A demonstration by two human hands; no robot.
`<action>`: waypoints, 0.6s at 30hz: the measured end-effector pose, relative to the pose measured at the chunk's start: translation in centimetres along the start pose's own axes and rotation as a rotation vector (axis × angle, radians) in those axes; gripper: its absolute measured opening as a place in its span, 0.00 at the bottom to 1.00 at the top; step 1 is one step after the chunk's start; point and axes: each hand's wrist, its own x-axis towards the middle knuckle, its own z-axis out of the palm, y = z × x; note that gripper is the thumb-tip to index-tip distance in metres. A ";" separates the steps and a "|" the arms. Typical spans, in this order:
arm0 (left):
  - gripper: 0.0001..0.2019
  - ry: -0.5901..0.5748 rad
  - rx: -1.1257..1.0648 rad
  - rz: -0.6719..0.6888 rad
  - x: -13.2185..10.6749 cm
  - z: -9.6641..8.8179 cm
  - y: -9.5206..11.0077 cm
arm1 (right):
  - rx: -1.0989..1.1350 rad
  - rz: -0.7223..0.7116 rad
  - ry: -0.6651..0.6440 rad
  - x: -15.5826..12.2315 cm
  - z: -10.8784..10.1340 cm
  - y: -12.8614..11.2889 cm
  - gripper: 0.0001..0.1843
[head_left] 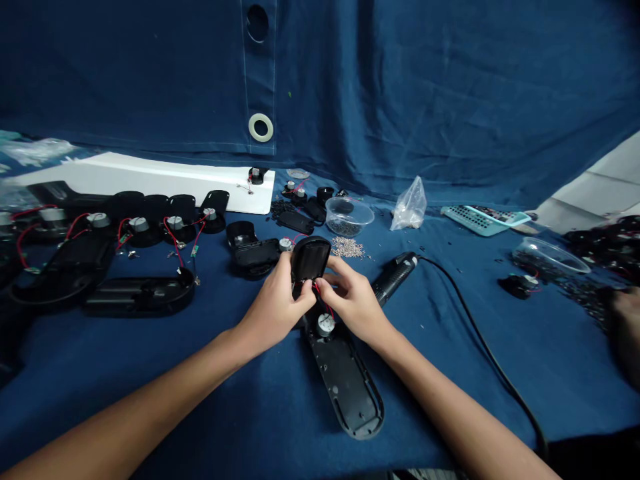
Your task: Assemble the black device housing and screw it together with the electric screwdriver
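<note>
A black plastic housing (311, 257) stands tilted up in front of me, its hollow side facing me. My left hand (275, 307) grips its left side, with the thumb at the lower inner edge. At the lower right edge, the thumb and fingers of my right hand (356, 297) are closed on thin red wires (327, 308); whatever small part sits at the wire ends is hidden. These wires run down to a round silver motor (326, 325). It sits at the upper end of a long black cover (353, 390), which lies on the blue cloth with its ribbed inside up.
A black electric screwdriver (395, 279) with a cable lies right of my hands. Beyond are loose screws (349, 247), a clear tub (350, 217), a plastic bag (410, 205) and a turquoise basket (480, 223). Several motor-fitted covers (175, 217) line the left; another person's hand (627, 313) is far right.
</note>
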 end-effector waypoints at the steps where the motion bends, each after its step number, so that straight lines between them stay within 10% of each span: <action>1: 0.11 -0.001 -0.003 0.000 0.0 0.0 0.0 | -0.006 0.000 0.002 0.0 0.0 0.0 0.16; 18: 0.12 -0.029 -0.072 -0.053 0.2 0.1 -0.4 | -0.039 0.018 0.025 -0.2 0.0 0.1 0.19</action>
